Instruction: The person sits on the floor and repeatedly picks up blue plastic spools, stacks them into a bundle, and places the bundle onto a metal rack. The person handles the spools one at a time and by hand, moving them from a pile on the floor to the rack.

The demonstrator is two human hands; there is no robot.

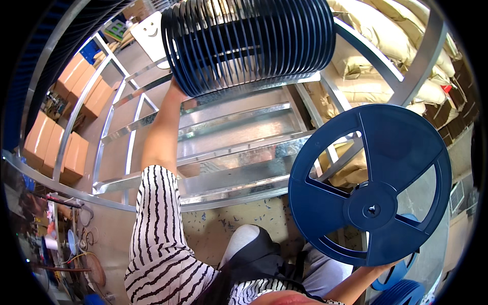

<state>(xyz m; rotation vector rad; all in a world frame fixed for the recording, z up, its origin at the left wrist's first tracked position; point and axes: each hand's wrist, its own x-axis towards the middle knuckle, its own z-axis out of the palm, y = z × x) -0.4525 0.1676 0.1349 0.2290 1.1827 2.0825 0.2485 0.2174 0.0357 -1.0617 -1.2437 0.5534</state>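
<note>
A row of dark blue plastic reels (249, 48) stands on edge, side by side, on the metal rack in front of me. My left arm reaches forward, and my left hand (177, 90) is at the lower left end of that row. Its fingers are hidden behind the reels. At the right, a single large blue reel (401, 147) faces me, with three wide openings and a round hub. My right hand (387, 269) grips this reel at its bottom rim; most of the fingers are out of sight behind it.
The silver metal rack (239, 168) has several crossbars. Brown cartons (76, 152) are stacked at the left, and pale sacks (376, 30) are piled at the far right. More blue reels (401, 295) lie at the lower right. Blue scraps are scattered across the floor (208, 229).
</note>
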